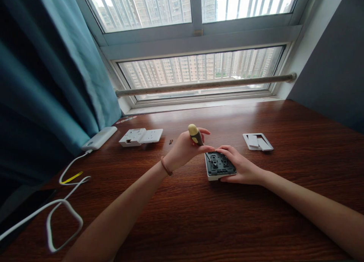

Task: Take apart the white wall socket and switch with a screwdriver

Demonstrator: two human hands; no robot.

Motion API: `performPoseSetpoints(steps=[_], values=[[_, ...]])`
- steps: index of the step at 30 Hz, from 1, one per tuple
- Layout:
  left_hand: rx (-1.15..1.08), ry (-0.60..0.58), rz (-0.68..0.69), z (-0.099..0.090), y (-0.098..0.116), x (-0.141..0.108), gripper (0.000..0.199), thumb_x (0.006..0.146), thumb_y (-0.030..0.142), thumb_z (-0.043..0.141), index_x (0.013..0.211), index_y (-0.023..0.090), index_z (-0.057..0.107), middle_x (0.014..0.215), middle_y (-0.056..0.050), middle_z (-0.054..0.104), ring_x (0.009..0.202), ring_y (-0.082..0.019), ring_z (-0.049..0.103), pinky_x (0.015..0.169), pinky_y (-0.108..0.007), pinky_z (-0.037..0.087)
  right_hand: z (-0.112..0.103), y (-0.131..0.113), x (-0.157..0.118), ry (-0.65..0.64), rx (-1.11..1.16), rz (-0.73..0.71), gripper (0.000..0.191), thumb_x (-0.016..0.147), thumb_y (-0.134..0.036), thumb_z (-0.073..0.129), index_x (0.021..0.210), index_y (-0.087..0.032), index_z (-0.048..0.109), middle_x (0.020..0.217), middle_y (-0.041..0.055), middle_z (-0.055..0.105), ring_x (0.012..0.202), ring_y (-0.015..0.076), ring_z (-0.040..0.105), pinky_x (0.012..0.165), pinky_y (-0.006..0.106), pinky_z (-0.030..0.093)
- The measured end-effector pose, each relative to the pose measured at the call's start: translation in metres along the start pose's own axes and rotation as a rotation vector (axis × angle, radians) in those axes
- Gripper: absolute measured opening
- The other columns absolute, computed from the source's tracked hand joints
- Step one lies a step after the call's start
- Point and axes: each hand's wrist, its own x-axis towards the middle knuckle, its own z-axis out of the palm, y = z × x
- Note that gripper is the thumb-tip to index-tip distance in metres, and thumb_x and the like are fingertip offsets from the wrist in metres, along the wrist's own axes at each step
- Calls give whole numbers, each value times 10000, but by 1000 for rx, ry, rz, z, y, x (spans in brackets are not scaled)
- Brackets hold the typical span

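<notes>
My left hand (184, 148) is closed around a screwdriver (195, 134) with a yellow and dark grey handle. Its shaft slants down toward the upper left part of an opened wall switch (220, 165); whether the tip sits in a screw I cannot tell. The switch has a dark grey inner face and a white base, and lies on the table. Gripping it from the right is my right hand (239, 165), thumb and fingers on opposite edges. A white switch frame with loose rocker covers (258, 141) lies farther right.
Two small screws (171, 141) lie left of my left hand. Beyond them is a white socket with its cover plate (140, 137). A white power strip (99, 138) with a looping white cable (64, 201) stands near the blue curtain (93, 83). The brown table (182, 224) meets the window.
</notes>
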Motion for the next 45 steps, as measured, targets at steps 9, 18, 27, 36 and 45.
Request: performPoseSetpoints(steps=[9, 18, 27, 36, 45], values=[[-245, -187, -148, -8, 11, -2, 480, 650, 264, 701, 1073, 119, 525, 745, -52, 652, 562, -75, 511, 484, -177, 413, 1, 1, 0, 9, -10, -8, 857, 601, -371, 749, 1318, -227, 302, 1259, 116, 339, 1191, 286, 360, 1004, 418, 343], [-307, -253, -119, -13, 5, -1, 307, 704, 279, 651, 948, 104, 590, 856, -87, 650, 591, -91, 554, 569, -240, 482, 0, 1, 0, 6, 3, -11, 850, 608, -365, 746, 1318, -236, 298, 1263, 117, 338, 1198, 293, 361, 1008, 430, 338], [290, 284, 126, 9, 2, -6, 327, 654, 443, 678, 603, 151, 540, 567, 11, 550, 514, -82, 453, 481, -205, 375, 2, 3, -1, -10, -23, 8, 855, 621, -400, 737, 1326, -218, 291, 1285, 127, 316, 1210, 285, 348, 1018, 424, 333], [-214, 188, -111, -10, 7, -1, 217, 775, 339, 560, 706, 143, 498, 568, 7, 559, 409, -73, 511, 387, -189, 392, -13, -12, 3, 94, -88, -39, 669, 697, -458, 670, 1267, -217, 417, 1301, 133, 366, 1216, 313, 315, 1008, 466, 301], [-389, 44, -293, -18, -2, 5, 194, 766, 271, 522, 637, 138, 466, 523, 22, 514, 353, -46, 432, 349, -175, 296, -3, -36, 41, 62, -175, 88, 43, 767, -217, 619, 761, -186, 648, 787, 39, 607, 796, 188, 506, 740, 306, 413]])
